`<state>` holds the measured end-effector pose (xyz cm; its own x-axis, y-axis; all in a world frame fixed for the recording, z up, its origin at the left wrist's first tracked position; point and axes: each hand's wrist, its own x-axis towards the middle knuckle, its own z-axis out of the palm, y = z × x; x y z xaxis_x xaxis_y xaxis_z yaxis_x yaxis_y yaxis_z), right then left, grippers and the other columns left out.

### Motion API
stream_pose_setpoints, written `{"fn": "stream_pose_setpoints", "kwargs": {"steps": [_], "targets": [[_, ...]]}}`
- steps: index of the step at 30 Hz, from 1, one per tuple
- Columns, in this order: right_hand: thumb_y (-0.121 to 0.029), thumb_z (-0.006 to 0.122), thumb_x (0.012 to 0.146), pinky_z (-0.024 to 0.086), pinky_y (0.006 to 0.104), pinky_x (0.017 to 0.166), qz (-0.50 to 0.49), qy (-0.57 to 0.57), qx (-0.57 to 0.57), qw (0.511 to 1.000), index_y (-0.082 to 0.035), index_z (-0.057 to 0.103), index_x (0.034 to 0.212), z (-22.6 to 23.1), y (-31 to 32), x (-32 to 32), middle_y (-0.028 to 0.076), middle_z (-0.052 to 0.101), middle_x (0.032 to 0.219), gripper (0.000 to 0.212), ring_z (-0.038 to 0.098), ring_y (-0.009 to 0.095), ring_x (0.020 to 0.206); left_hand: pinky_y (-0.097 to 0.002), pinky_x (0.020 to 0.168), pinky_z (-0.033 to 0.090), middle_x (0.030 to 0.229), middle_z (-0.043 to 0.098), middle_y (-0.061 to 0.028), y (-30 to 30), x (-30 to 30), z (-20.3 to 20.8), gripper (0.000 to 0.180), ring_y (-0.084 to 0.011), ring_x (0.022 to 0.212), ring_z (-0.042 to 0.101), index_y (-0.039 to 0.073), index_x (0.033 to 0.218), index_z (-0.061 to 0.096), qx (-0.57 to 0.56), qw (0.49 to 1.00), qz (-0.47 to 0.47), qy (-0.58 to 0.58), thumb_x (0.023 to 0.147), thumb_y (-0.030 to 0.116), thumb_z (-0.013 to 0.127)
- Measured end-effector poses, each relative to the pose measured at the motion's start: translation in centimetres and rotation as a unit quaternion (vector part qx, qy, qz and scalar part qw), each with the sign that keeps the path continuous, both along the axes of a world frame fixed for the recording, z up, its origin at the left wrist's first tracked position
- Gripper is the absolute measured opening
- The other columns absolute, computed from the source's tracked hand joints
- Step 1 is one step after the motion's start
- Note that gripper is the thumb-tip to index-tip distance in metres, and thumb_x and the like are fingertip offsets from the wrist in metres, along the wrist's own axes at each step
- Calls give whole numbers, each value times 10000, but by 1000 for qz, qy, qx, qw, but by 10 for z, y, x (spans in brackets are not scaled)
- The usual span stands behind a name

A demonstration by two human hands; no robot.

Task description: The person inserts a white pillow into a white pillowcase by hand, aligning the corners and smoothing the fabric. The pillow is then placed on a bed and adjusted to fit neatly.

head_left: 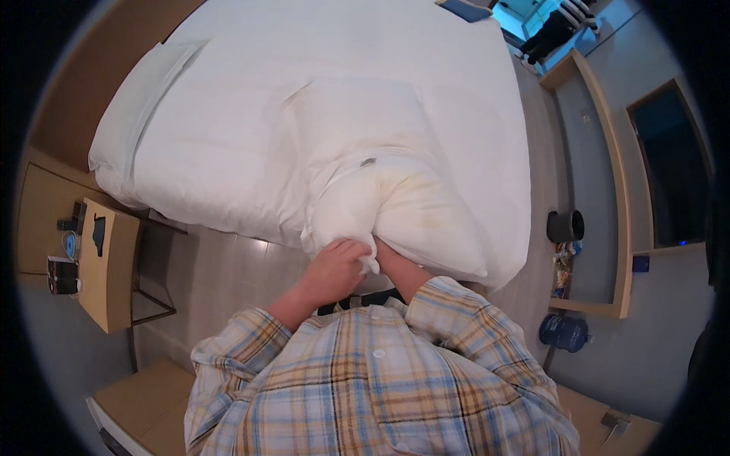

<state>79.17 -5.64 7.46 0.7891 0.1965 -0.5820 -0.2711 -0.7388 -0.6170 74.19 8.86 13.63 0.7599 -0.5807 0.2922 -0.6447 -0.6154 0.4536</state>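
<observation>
A white pillow [430, 209] with yellowish stains lies at the near edge of the bed [228, 137]. Its far part runs into a white pillowcase [361, 114], and a small dark tag shows near the case's edge. My left hand [342, 262] is closed on the near left corner of the pillow, with a fold of cloth sticking out beside the fingers. My right hand [385, 254] reaches into the crease in the pillow's near side. Cloth covers its fingers, so their pose is hidden.
Another white pillow [148, 114] rests at the bed's left end. A wooden bedside table [114, 273] holds small items at left. Along the right wall are a dark bin [565, 226], a blue water jug [564, 333] and a wooden frame [620, 205]. A person [551, 34] stands far right.
</observation>
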Motion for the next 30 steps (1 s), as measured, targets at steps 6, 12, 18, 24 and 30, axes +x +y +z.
{"fn": "stream_pose_setpoints", "kwargs": {"steps": [6,12,18,24,30], "targets": [[-363,564,881,338,416,1018,231,-98,-26,968,-52,388,1368,5,-23,-48,201,459,1333,604,424,325,1228,-400,807,480,996,655,-107,37,32,-51,390,-304,932,608,75,844,690,217,938,44,265,695,436,709],[-322,593,838,352,439,996,181,-304,-48,934,-118,561,1214,38,-33,-98,144,557,1217,429,481,355,1163,-400,825,487,991,666,-123,72,19,-92,572,-295,936,616,89,949,698,192,963,70,174,615,551,737],[-163,655,788,427,380,904,178,-193,1,965,-166,605,1173,81,-80,-127,133,610,1115,389,553,288,1068,-394,931,420,976,669,-110,99,13,-89,402,-289,1008,583,73,877,718,184,975,-9,122,665,414,731],[-203,740,629,309,536,979,38,-419,-208,883,-229,587,1200,79,-97,-132,59,451,1332,591,403,309,1219,-393,950,393,964,671,-107,95,29,-67,359,-304,1006,581,72,859,716,82,979,-26,182,644,357,748],[14,646,618,489,397,853,19,-379,-76,922,-241,539,1273,63,-105,-89,173,454,1342,711,559,372,1061,-412,992,340,1075,639,-134,85,21,-43,462,-307,1084,544,53,946,698,146,970,11,193,622,373,772]]}}
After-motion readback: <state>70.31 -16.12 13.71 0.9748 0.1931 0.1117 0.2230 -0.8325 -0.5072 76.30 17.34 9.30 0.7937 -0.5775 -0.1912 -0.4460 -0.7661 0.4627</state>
